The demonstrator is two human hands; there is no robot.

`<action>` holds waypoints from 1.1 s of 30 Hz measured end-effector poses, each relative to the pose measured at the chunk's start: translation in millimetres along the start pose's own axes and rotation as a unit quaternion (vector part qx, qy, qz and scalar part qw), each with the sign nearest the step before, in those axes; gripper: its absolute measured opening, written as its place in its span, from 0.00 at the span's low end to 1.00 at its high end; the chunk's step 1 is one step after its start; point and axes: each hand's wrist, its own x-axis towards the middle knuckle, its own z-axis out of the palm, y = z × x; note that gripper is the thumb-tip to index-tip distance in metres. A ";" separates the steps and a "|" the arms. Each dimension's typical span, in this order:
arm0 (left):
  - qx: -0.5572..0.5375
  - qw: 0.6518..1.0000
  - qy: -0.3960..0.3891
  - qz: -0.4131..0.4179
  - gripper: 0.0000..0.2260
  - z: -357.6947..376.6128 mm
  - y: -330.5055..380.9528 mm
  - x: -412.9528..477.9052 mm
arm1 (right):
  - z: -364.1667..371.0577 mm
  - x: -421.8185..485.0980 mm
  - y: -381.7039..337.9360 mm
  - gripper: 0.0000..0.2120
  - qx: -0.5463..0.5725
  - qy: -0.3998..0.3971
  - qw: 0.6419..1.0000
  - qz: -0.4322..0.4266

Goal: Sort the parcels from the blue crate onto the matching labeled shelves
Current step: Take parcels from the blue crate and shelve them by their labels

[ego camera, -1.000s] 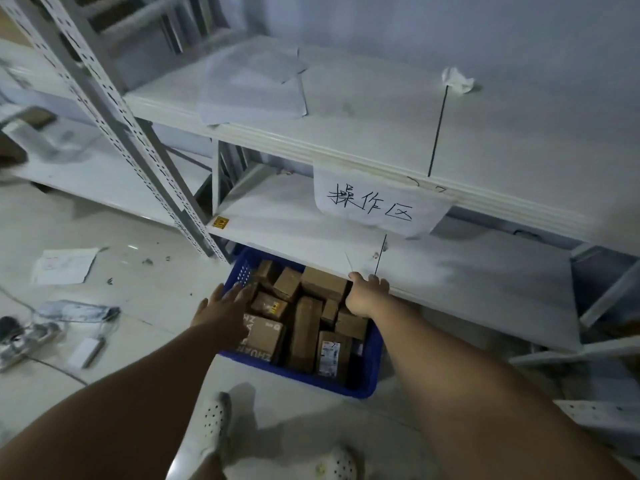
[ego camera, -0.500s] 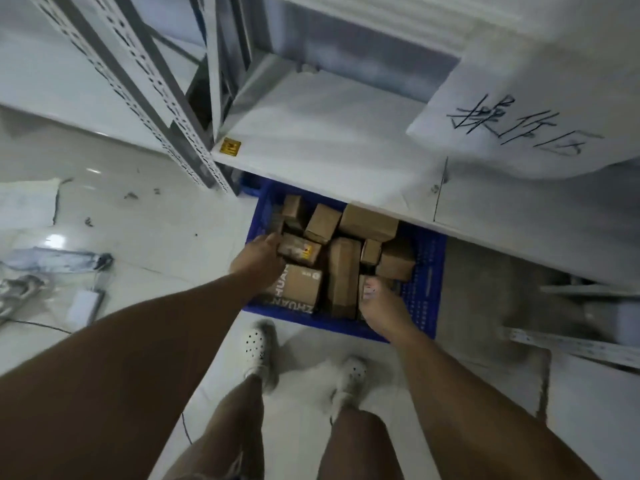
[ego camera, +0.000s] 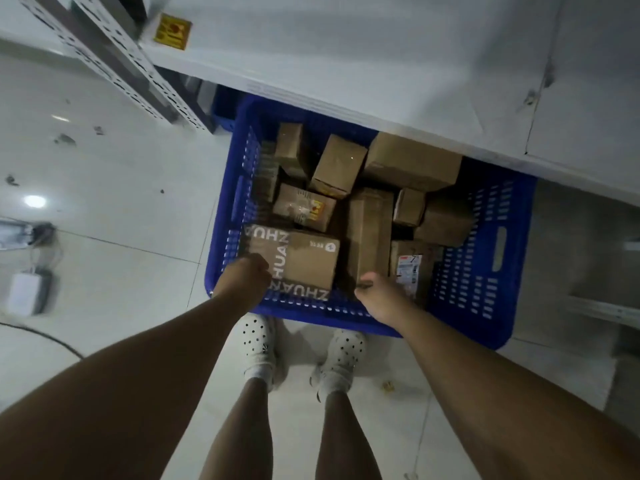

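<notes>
Down on the tiled floor [ego camera: 121,161], the blue crate [ego camera: 485,271] sits with its far end at 12 o'clock tucked under the lowest white shelf [ego camera: 346,46]. The left hand [ego camera: 246,277] is curled tight over the crate's near rim at about 7 o'clock, right against the corner of a printed brown parcel [ego camera: 308,258] lettered "ZHUAN". The right hand [ego camera: 379,296] hooks its fingers over the same rim at 6 o'clock, thumb showing, just before a long narrow parcel [ego camera: 369,237] and a parcel with a shipping label [ego camera: 408,268]. More cardboard parcels fill the crate, the largest [ego camera: 412,161] at 1 o'clock, partly beneath the shelf edge. A yellow sticker [ego camera: 172,32] marks the shelf at 11 o'clock. White perforated clogs [ego camera: 258,344] stand just short of the crate.
</notes>
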 end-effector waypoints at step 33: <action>-0.482 0.875 -0.040 0.004 0.31 -39.1 47.5 37.8 | -36.3 36.6 1.0 0.20 0.626 0.065 0.776 0.040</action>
